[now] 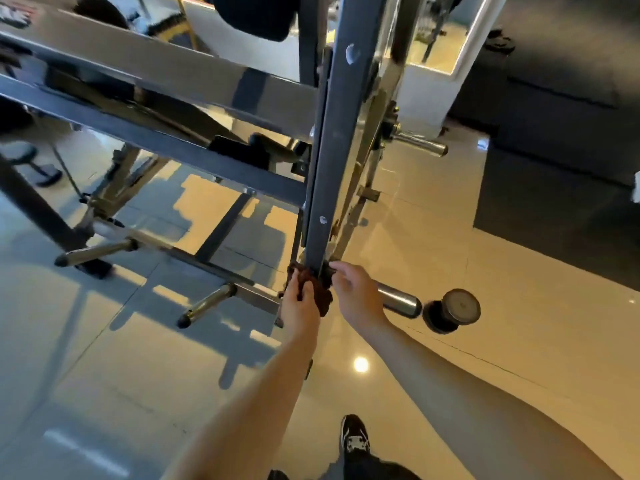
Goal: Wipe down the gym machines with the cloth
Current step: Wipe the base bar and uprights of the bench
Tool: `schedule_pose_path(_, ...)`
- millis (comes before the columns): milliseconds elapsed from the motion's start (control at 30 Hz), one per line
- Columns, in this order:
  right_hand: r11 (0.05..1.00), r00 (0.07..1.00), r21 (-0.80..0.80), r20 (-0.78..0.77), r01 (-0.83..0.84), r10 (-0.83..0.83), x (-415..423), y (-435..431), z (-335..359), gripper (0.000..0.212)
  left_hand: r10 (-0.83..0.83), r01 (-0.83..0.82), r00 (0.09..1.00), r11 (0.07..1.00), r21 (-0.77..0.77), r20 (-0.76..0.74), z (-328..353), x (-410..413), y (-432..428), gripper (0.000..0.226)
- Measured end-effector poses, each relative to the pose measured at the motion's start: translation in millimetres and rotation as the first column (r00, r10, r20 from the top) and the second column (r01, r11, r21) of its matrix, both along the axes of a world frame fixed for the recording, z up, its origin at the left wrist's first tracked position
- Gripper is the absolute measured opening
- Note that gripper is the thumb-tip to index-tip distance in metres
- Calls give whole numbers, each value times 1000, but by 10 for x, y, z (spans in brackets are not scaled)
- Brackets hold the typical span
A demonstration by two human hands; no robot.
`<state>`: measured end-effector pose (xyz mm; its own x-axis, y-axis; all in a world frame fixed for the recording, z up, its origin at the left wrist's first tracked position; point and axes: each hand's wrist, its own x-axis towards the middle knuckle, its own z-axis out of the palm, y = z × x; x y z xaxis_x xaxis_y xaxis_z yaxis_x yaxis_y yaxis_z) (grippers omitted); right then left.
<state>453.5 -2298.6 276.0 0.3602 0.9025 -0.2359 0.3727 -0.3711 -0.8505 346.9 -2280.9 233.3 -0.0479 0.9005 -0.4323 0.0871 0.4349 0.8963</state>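
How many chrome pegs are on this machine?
4 pegs: one upper right, one beside the right hand, two low on the left. More may hide behind the frame.

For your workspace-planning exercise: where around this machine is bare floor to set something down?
Bare tile: below the weight pegs, left of the left arm; also between the right arm and the dark mat. Crowded: the post base, with left hand, right hand, cloth, dumbbell.

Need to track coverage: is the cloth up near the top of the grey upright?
No, the cloth is wrapped round the lower end of the upright, where the left hand grips it.
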Motion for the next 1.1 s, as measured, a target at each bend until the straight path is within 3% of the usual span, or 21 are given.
schedule_pose_path(133, 994, 993, -9, -57, -108, 108, 196, 25, -53, 32, 167, -167, 986, 984, 55, 7, 98, 157, -36, 39)
schedule_pose_path(333, 983, 978, 39, -101, -177, 180, 333, 112, -30, 28, 214, -191, 970, 965, 182, -115, 157, 432, -179, 44)
schedule_pose_path(633, 934, 933, -38, -59, -357, 354, 471, 166, -1, 39, 313, -315, 949, 949, -18, -45, -99, 456, -158, 43)
schedule_pose_path(867, 928, 925, -64, -127, -368, 359, 527, 170, -37, 35, 259, -241, 961, 957, 160, -101, 26, 548, -222, 43)
schedule_pose_path(1100, 907, 908, -66, -69, -417, 412, 531, 157, -85, 44, 281, -280, 956, 960, 29, -84, -171, 519, -235, 43)
